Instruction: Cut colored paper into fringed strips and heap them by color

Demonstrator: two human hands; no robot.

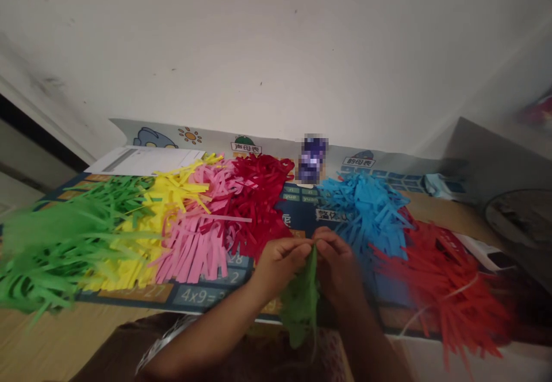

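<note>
My left hand (282, 261) and my right hand (336, 258) meet at the middle of the table's front part. Both are closed in a pinch on the top of a green strip piece (302, 307), which hangs down between them over the table's edge. Its lower end is blurred. Left of my hands lie fringed bunches in pink (196, 249), dark red (259, 198), yellow (172, 198) and green (47, 244). A blue fringed bunch (366, 209) is just beyond my right hand, and a red one (448, 290) with a pale string lies farther right.
Under the bunches is a printed mat (202, 297) with numbers and characters. A blurred-out purple object (313, 159) stands by the wall. White paper (146, 160) lies at the back left. At the right are a crumpled light-blue item (437, 186) and a round dark object (521, 218).
</note>
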